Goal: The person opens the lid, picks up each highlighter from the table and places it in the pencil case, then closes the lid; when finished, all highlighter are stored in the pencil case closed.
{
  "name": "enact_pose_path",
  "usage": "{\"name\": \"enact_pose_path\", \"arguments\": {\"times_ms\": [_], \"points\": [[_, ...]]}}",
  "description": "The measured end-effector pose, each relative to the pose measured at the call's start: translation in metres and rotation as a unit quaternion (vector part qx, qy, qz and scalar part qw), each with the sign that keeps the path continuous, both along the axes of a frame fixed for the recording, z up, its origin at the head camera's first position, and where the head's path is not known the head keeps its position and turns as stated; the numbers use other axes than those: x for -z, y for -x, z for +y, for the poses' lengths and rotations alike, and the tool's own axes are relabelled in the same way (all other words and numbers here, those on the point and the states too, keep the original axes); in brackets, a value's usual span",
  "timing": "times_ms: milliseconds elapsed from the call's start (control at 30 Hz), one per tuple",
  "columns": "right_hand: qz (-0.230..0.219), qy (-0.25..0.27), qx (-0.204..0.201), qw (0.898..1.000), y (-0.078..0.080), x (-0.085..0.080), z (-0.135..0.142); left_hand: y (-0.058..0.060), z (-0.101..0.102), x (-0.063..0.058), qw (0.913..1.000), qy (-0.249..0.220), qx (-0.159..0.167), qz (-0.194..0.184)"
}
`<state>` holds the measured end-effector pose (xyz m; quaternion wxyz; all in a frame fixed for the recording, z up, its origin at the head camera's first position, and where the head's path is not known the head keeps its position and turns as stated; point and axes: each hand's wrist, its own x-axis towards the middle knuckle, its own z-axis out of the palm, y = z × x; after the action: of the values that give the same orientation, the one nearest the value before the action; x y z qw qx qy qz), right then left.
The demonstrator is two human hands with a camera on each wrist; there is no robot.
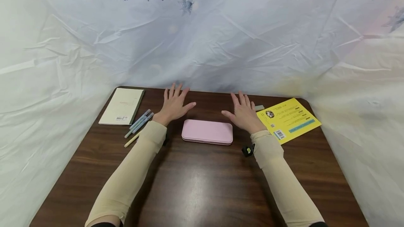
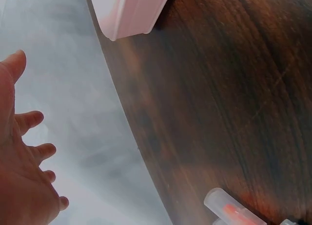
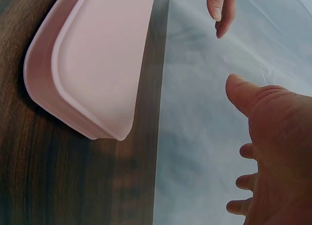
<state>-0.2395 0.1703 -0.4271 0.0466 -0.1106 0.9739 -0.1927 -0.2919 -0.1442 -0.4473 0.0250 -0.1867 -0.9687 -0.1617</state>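
Presently, the left hand point(image 1: 173, 105) is hovering left of the frame's centre, fingers spread and holding nothing, and the right hand point(image 1: 245, 115) is matching it right of centre, equally spread and bare. Between them and slightly lower in the frame, the pink case point(image 1: 207, 131) is lying flat and closed on the table point(image 1: 189, 181), apart from both. For good handling, each palm should probably be meeting one short end, fingers bending evenly, since the smooth shell may be slipping under a one-sided pinch. Farther out, pens point(image 1: 140, 119) are lying at centre left beside a white notebook point(image 1: 121, 106), one partly hidden by the left sleeve point(image 1: 132, 176), which should be riding high enough not to roll them. At centre right, a yellow booklet point(image 1: 291, 118) is lying near the right hand, which should be clearing its edge.
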Motion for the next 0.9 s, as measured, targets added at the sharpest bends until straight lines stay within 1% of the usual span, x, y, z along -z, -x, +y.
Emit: {"name": "enact_pose_path", "arguments": {"times_ms": [233,367,433,500,600,767,900], "points": [[0.003,-0.002,0.008,1.000,-0.003,0.004,0.000,-0.002,-0.002,0.002,0.9999,-0.004,-0.005,-0.008],[0.012,0.002,0.006,1.000,-0.006,0.009,-0.001,-0.007,-0.002,0.004,0.9998,-0.009,-0.006,-0.014],[0.014,0.015,0.006,1.000,-0.009,0.011,-0.001,-0.010,-0.001,0.005,0.9996,-0.017,-0.002,-0.024],[0.014,0.026,0.005,1.000,-0.013,0.014,0.000,-0.014,-0.001,0.006,0.9990,-0.031,0.004,-0.033],[0.012,0.040,0.003,0.999,-0.019,0.018,0.000,-0.019,-0.001,0.010,0.9968,-0.064,0.008,-0.046],[0.009,0.053,-0.003,0.999,-0.029,0.029,0.000,-0.029,-0.007,0.022,0.9900,-0.126,0.003,-0.064],[-0.002,0.091,-0.008,0.996,-0.037,0.038,0.003,-0.038,-0.011,0.031,0.9841,-0.158,0.002,-0.082]]}}
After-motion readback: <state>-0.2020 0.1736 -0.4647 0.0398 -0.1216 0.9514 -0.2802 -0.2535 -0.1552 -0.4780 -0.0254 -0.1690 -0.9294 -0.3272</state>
